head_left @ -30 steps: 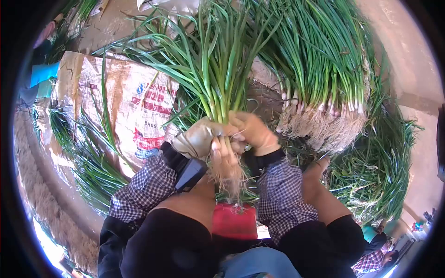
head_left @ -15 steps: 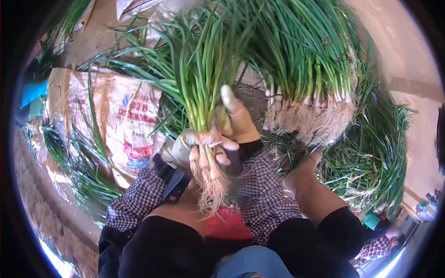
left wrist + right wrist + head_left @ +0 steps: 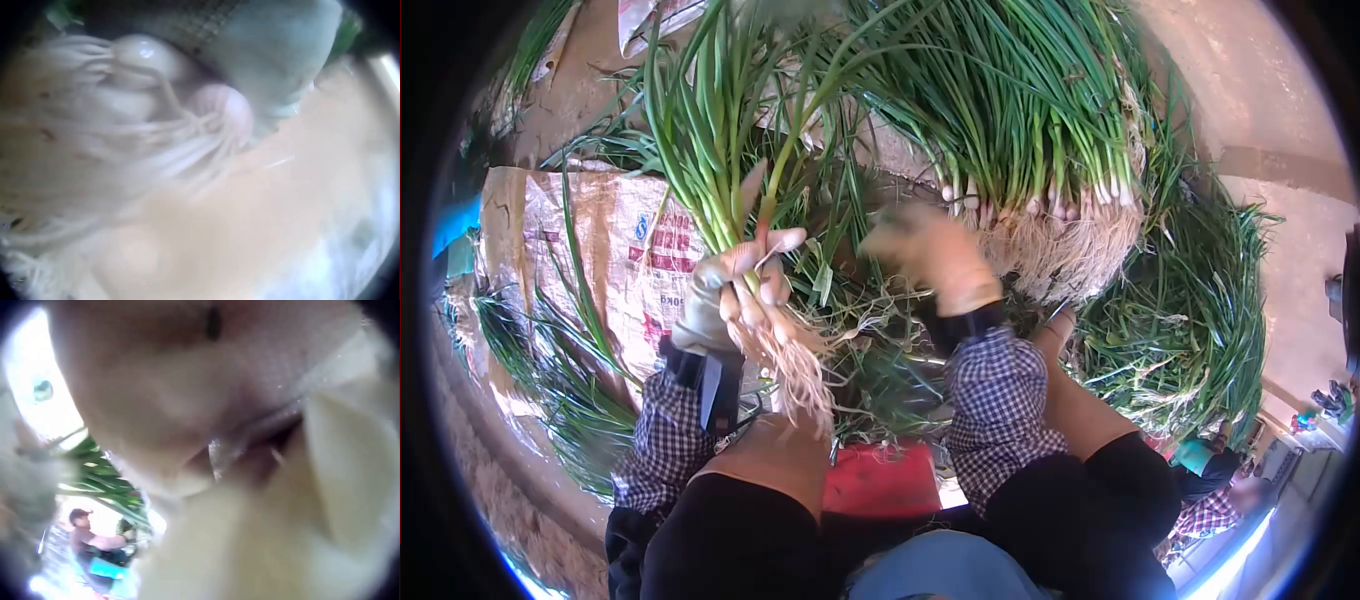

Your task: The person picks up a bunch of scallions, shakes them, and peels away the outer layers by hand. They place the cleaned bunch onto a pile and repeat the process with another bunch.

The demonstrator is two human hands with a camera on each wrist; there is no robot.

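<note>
In the head view my gloved left hand (image 3: pixel 710 305) grips a bunch of spring onions (image 3: pixel 718 185) just above the bulbs. The leaves point up and away, and pale roots (image 3: pixel 790 355) hang toward my lap. Close in the left wrist view are a shiny white bulb (image 3: pixel 144 56) and blurred root strands (image 3: pixel 81 147). My gloved right hand (image 3: pixel 945 260) is apart from the bunch, over loose leaves and roots between my legs. Its fingers are motion-blurred, and I cannot tell whether they pinch anything.
A large row of spring onions (image 3: pixel 1030 120) lies at the upper right, bulbs toward me. Loose greens (image 3: pixel 1170 340) heap on the right. A printed sack (image 3: pixel 570 235) lies left, onion leaves across it. Something red (image 3: pixel 880 480) is between my legs. Another person (image 3: pixel 84 540) appears in the right wrist view.
Both hands were together at the bunch a second ago. The left hand has carried the bunch left; the right hand has come away from it to the right.
</note>
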